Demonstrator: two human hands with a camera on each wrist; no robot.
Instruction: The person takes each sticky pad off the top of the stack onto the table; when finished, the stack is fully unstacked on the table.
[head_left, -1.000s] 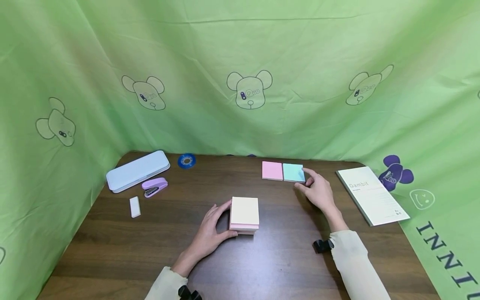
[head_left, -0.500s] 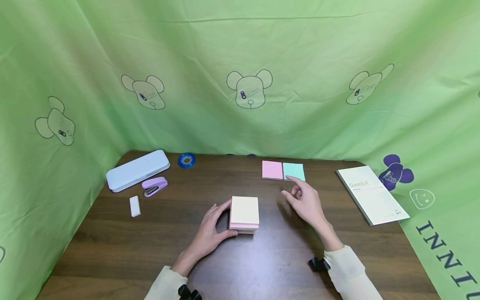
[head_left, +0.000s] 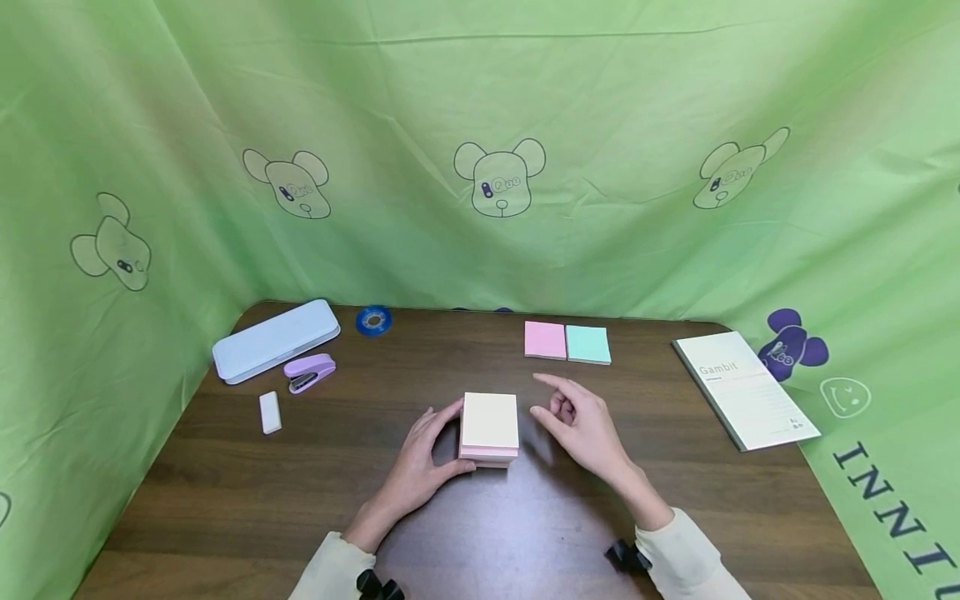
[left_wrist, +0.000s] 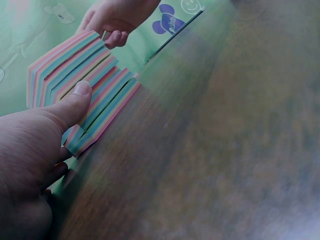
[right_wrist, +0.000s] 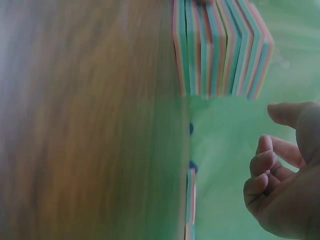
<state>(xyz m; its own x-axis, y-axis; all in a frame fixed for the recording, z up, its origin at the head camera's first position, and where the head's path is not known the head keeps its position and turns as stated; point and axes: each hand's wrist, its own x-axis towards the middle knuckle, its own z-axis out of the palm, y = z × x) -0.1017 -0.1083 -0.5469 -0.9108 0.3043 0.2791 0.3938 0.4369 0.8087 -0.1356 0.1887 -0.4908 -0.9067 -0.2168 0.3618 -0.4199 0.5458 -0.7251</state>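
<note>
A tall stack of sticky note pads stands at mid-table, cream on top. Its striped sides of pink, blue and yellow layers show in the left wrist view. My left hand holds the stack from the left, thumb on the near side and fingers at the far left. Just right of the stack is my right hand, holding nothing, with index finger and thumb stretched out and the other fingers loosely curled. Behind it, a pink sticky note pad and a turquoise sticky note pad lie side by side.
At the back left are a light blue pencil case, a purple stapler, a white eraser and a blue tape roll. A notepad lies along the right edge. Green cloth hangs behind the table.
My right hand has left the turquoise pad and come nearer and leftward, toward the stack. The turquoise pad lies beside the pink one. My left hand and the stack have not moved.
</note>
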